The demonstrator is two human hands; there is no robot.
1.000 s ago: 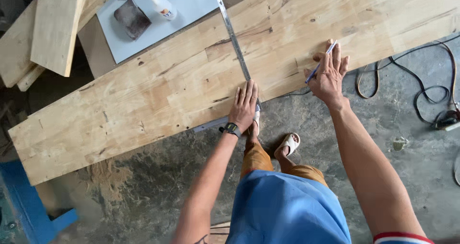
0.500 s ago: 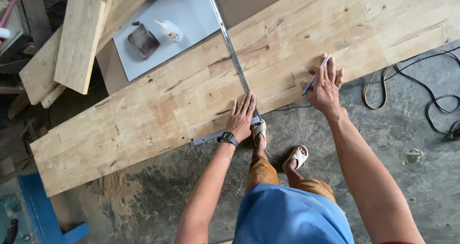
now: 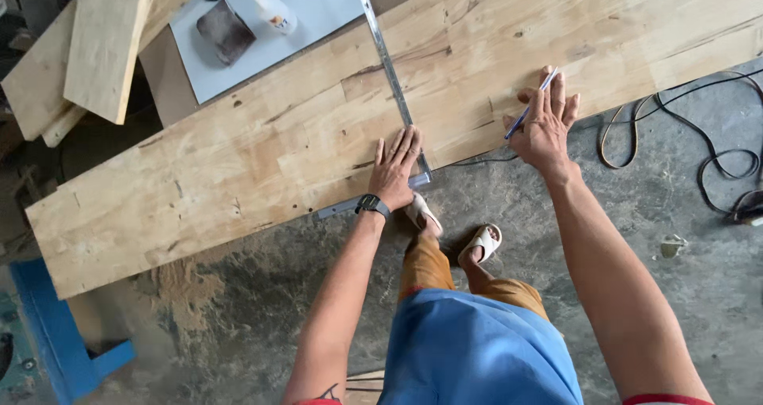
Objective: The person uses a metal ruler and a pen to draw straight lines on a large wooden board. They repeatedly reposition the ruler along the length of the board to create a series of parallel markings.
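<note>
1. We see the left hand (image 3: 396,165) pressed flat, fingers spread, on the metal square (image 3: 387,63) where its long blade crosses the wide wooden board (image 3: 262,143). It grips nothing; only downward pressure pins the square. If that pressure eased, we judge the blade could pivot off true.

2. The right hand (image 3: 547,123) rests on the board well to the right of the square, with a blue pencil (image 3: 531,104) pinched between its fingers. A line drawn from so far off may nudge the blade on arrival.

3. The square's short leg hangs past the board's near edge, so we cannot tell how firmly it seats there. A gap would skew any mark.

4. A black cable (image 3: 675,135) loops on the floor to the right, near the sandalled feet (image 3: 453,226); a step that way could snag it.

5. Loose planks (image 3: 95,47) lie stacked far left, and a glue bottle (image 3: 272,11) sits on a grey sheet (image 3: 318,7) beyond the board; jolting the board could disturb them.
</note>
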